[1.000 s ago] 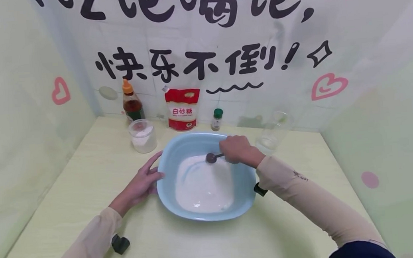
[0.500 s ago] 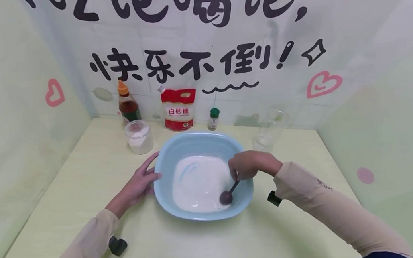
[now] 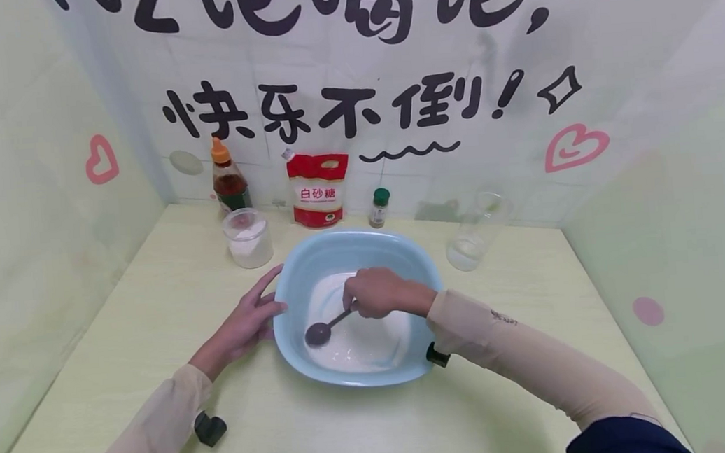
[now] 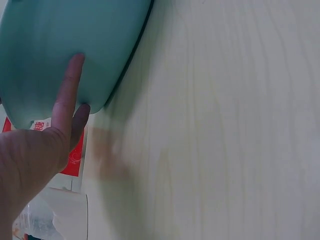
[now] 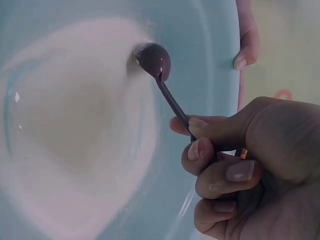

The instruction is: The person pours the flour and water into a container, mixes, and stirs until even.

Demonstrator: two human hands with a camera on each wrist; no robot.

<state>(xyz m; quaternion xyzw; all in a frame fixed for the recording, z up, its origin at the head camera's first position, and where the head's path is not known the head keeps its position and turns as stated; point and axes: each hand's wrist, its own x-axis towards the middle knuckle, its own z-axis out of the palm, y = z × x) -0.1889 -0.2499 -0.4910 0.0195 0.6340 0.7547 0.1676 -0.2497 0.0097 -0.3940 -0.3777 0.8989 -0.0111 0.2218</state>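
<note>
A light blue basin (image 3: pixel 296 361) stands on the table and holds a white liquid (image 3: pixel 359 353). My right hand (image 3: pixel 376 292) is over the basin, gripping the handle of a dark spoon (image 3: pixel 318 334). In the right wrist view, the thumb and curled fingers wrap that handle, and the spoon's round bowl (image 5: pixel 154 60) sits at the liquid's edge near the basin's left wall. My left hand (image 3: pixel 249 322) rests against the left side of the basin, thumb tip at the rim. The left wrist view shows straight fingers (image 4: pixel 70 90) touching the outer wall.
Along the back stand an orange-capped sauce bottle (image 3: pixel 230 183), a clear tub of white powder (image 3: pixel 250 245), a red and white sugar bag (image 3: pixel 318 191) and a small green-capped jar (image 3: pixel 379 209). A clear glass vessel (image 3: pixel 467 244) is at the back right. Printed walls enclose the table.
My right hand has swept the spoon around in the liquid, from the back of the basin to the right front, then across to the left. The left hand stays at the basin's side.
</note>
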